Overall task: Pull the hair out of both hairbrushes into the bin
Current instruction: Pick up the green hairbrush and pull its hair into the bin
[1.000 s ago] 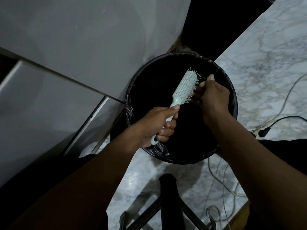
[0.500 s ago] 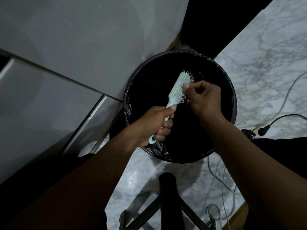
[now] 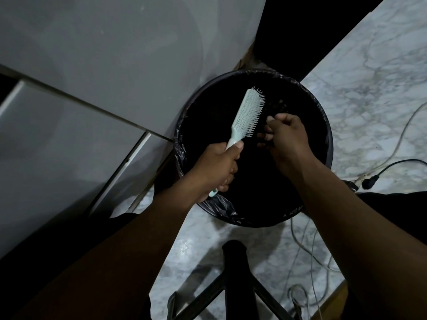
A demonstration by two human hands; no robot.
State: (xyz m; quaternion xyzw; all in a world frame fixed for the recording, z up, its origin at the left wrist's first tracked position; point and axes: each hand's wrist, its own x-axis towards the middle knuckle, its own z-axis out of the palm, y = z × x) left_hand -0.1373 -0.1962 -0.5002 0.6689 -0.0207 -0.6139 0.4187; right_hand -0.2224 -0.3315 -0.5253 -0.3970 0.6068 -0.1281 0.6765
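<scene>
— What did we see furthest left?
— We saw flat grey cabinet panels, with a pale strip running between two of them.
— And our left hand?
— It was wrapped firmly round the handle of the pale green plastic hairbrush. The thumb lay up along the handle, and the handle's tip poked out below our fingers.
— Where was the brush itself?
— We held it over the left part of the round black bin, which was lined with a crinkled black plastic bag. The brush slanted up and to the right, with its bristles facing right.
— What was below that, nearer to us?
— A black metal post with splayed legs stood on the floor.
— And our right hand?
— It was over the middle of the bin, just beside the lower bristles, with a narrow gap between. Its fingers were curled in and the thumb lay against the fingertips, like a pinch. We could not tell whether any hair was caught there, because it was dark against the black inside of the bin.
— And further right?
— There was the white-and-grey marble floor, with a thin pale cable trailing across it. A black plug lay near the bin's right edge.
</scene>
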